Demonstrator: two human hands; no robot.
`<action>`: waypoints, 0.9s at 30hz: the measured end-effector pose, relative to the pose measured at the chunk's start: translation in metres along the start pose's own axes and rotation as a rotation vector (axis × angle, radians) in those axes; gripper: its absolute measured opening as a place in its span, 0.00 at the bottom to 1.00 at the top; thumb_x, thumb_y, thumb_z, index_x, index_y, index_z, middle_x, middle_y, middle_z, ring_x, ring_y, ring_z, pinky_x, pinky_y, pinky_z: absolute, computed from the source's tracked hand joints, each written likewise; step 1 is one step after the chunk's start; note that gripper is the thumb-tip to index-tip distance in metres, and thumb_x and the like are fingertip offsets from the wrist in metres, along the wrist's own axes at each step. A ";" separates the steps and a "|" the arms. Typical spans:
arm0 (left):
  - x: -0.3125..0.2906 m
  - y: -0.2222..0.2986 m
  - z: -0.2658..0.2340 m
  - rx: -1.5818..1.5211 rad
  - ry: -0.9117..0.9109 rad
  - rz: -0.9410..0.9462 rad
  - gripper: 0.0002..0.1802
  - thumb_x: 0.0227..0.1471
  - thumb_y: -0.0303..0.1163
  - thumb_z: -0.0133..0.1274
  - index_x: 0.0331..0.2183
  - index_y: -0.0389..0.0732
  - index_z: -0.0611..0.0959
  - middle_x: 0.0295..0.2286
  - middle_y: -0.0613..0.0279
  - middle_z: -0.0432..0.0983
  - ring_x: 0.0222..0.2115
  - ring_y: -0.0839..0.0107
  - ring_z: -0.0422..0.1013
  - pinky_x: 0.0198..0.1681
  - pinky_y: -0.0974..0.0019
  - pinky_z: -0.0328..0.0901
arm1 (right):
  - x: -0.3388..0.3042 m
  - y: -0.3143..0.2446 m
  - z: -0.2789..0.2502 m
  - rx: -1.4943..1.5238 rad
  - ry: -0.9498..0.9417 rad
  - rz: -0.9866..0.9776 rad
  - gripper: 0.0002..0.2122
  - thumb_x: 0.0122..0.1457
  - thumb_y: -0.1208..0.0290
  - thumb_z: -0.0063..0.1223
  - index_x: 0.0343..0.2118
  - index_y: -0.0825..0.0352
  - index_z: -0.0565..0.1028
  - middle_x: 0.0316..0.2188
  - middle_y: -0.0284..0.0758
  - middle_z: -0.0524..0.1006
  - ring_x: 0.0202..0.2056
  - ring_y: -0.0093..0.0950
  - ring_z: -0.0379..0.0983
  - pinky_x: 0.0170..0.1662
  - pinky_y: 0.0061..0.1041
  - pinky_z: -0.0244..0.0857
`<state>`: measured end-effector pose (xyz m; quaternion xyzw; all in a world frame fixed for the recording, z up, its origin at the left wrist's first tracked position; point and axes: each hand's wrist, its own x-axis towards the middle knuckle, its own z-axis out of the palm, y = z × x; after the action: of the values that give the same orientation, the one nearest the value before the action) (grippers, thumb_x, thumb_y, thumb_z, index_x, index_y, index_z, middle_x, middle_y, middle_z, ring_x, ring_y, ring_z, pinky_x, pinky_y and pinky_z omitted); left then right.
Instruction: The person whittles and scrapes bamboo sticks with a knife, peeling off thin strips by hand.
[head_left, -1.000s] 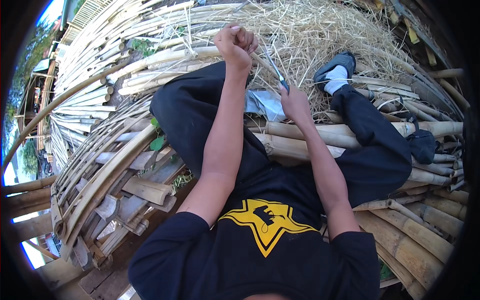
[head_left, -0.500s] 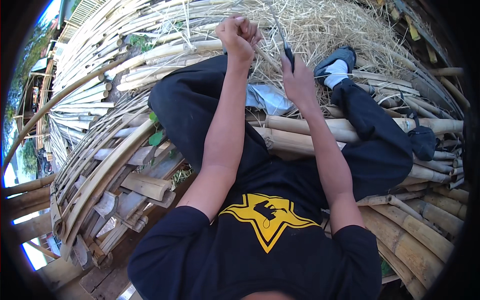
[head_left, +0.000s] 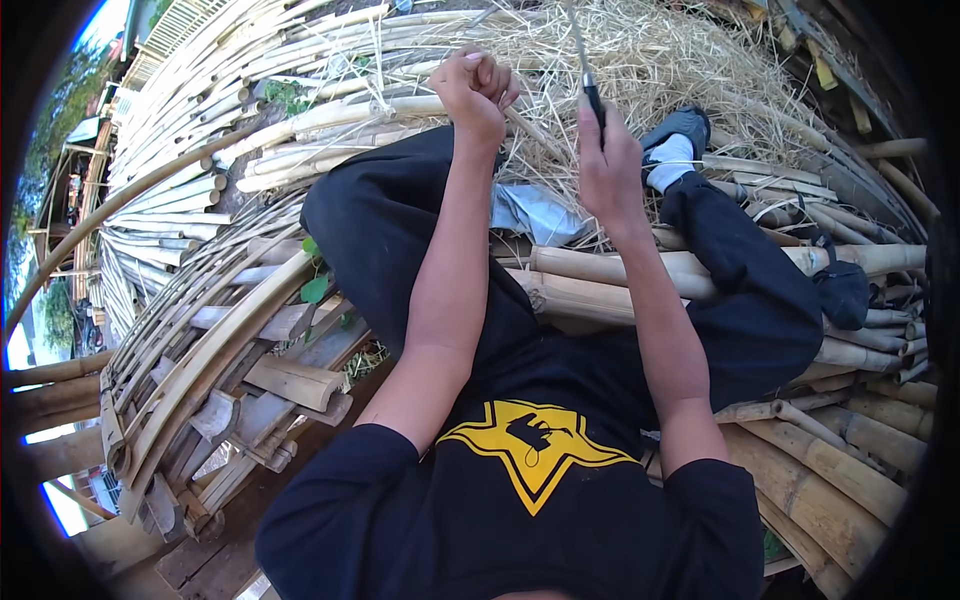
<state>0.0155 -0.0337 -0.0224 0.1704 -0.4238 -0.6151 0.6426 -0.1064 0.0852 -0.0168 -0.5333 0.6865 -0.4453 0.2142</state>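
My left hand (head_left: 474, 92) is raised over the bamboo, its fingers curled closed. What it grips, if anything, is hidden. Just right of it a pale bamboo strip (head_left: 530, 127) slants down; I cannot tell whether it reaches into the fingers. My right hand (head_left: 611, 170) is wrapped round the black handle of a knife (head_left: 592, 98), thumb laid along the handle. The thin blade points away from me, over a heap of straw-like bamboo shavings (head_left: 680, 65). Blade and left hand are apart.
Bamboo poles (head_left: 610, 263) lie between my bent legs. Split bamboo pieces (head_left: 290, 378) are stacked at left, with long poles (head_left: 320, 115) beyond. A silvery sheet (head_left: 540, 213) lies below the hands. A black pouch (head_left: 842, 292) sits at right, near my leg.
My right hand and the knife have shifted slightly right and toward me. The left hand has come a little nearer me, still closed.
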 end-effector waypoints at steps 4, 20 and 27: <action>-0.005 -0.002 0.007 -0.007 -0.019 -0.030 0.16 0.46 0.40 0.40 0.13 0.45 0.59 0.08 0.71 0.44 0.08 0.78 0.41 0.11 0.70 0.45 | -0.033 0.074 0.038 0.034 -0.051 0.056 0.15 0.62 0.64 0.38 0.33 0.74 0.70 0.20 0.51 0.73 0.26 0.49 0.72 0.29 0.45 0.61; -0.007 -0.008 0.006 -0.036 -0.014 -0.067 0.16 0.46 0.39 0.40 0.13 0.45 0.59 0.08 0.71 0.44 0.08 0.78 0.43 0.11 0.71 0.46 | -0.027 0.120 0.060 -0.449 -0.246 0.228 0.19 0.63 0.59 0.35 0.30 0.72 0.71 0.18 0.46 0.73 0.22 0.45 0.70 0.28 0.41 0.59; -0.003 -0.003 0.003 -0.011 -0.026 -0.022 0.16 0.46 0.39 0.41 0.13 0.45 0.59 0.08 0.71 0.45 0.08 0.78 0.43 0.11 0.71 0.46 | -0.001 -0.020 -0.012 0.240 0.015 -0.036 0.15 0.62 0.63 0.39 0.31 0.73 0.70 0.19 0.45 0.72 0.19 0.42 0.69 0.23 0.34 0.59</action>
<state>0.0116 -0.0307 -0.0232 0.1634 -0.4269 -0.6267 0.6311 -0.1045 0.0899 0.0060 -0.5127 0.6201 -0.5320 0.2637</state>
